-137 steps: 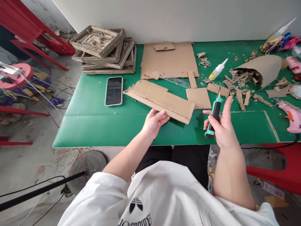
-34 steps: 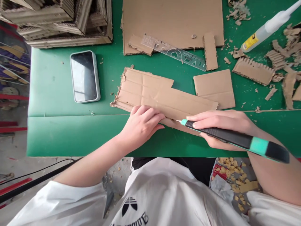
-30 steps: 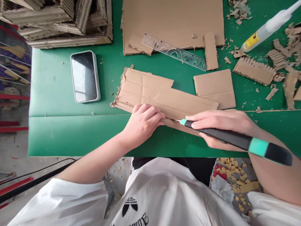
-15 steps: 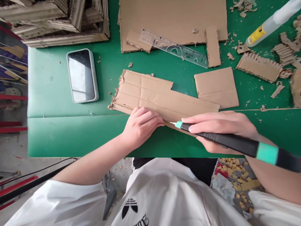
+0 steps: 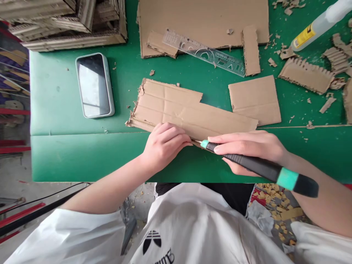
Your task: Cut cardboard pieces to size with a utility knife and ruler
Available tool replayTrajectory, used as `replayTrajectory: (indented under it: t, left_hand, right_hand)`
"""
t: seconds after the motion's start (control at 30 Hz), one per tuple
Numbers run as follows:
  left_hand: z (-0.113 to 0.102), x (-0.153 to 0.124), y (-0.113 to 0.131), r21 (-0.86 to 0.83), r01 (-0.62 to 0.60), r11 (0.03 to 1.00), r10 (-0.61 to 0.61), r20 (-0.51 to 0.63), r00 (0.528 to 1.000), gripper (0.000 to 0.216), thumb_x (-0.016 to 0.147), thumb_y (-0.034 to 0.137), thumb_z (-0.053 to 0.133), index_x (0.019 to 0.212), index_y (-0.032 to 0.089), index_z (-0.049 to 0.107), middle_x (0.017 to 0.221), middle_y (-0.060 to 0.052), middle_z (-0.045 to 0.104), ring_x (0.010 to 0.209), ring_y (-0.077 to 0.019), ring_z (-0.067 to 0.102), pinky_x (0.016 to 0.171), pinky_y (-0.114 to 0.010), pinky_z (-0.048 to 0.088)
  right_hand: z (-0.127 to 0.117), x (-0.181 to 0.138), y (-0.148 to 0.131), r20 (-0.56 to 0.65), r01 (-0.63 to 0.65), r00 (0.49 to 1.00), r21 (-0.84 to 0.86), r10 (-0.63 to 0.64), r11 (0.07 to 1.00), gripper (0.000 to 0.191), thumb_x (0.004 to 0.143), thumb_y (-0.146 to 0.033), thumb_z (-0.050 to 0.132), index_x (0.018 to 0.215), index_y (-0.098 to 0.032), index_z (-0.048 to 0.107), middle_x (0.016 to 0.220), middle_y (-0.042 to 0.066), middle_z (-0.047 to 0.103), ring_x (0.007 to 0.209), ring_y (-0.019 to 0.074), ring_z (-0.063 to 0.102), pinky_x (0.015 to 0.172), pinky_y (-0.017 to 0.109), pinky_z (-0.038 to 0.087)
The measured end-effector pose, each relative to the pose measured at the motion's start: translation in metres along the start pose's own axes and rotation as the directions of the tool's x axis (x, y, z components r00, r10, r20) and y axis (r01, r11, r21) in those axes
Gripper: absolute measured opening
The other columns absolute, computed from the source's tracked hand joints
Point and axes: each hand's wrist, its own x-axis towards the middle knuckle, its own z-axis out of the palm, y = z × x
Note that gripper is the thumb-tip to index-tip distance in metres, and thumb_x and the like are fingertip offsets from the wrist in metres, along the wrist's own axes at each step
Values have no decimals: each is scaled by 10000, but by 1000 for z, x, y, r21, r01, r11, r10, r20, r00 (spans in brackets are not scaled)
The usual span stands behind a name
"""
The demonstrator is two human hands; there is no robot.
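Observation:
A long, stepped piece of cardboard with a ragged left end lies across the seam of the green tabletop. My left hand is closed on its near edge, thumb below and fingers curled on top. In my right hand is a black and teal utility knife, handle slanting down to the right. Its thin, pale tip meets the near edge of the cardboard just right of my left fingertips; how deep it goes is hidden. A smaller cardboard rectangle lies just beyond the right end.
Behind the work lie a large cardboard sheet, a clear ruler and a cardboard strip. A phone rests at left, below stacked cardboard frames. At right are a glue bottle and torn scraps.
My right hand has moved the knife a little left along the cardboard's near edge, closer to my left fingers. The handle's rear end has swung left. My left hand keeps its hold.

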Motion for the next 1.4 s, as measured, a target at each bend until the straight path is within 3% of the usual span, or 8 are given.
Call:
replayTrajectory:
  t: [0.37,0.57,1.1,1.3,1.4]
  left_hand:
    - [-1,-1,0,-9,-23,1000,23,-19,1000,46,864,204,601,821,204,615,774,0,683,730,-142,587,654,-286,445]
    - [-1,-1,0,8,-19,1000,19,3,1000,49,870,216,596,825,209,614,780,3,685,735,-144,589,652,-290,435]
    - [1,0,0,-6,-64,998,63,-39,997,46,829,180,642,825,197,600,781,6,671,719,-140,568,631,-280,425]
    - [0,0,1,-4,-67,998,67,-29,997,46,827,171,640,823,196,602,782,5,669,722,-139,566,636,-279,429]
    - [0,0,2,7,-66,998,66,-20,998,32,844,184,620,821,200,605,783,6,670,729,-135,566,640,-277,428]
  right_hand:
    - [-13,-4,-11,32,-56,998,-54,58,997,378,796,-229,635,1165,-306,603,1188,-24,655,977,162,668,818,264,574]
    - [-17,-4,-18,28,-86,996,-22,86,996,344,810,-196,605,1148,-264,616,1111,-10,692,982,165,668,859,257,557]
    - [-31,-15,-25,72,-78,993,-150,89,986,327,764,-194,658,1090,-217,635,1173,34,668,939,157,682,816,234,559]
    - [-35,-22,-26,55,-117,991,-118,125,986,344,768,-178,654,1110,-206,639,1135,34,686,965,169,677,835,221,549]
    - [-39,-25,-27,106,-123,985,-110,135,986,382,757,-177,671,1136,-221,635,1147,24,681,985,175,671,842,223,550]
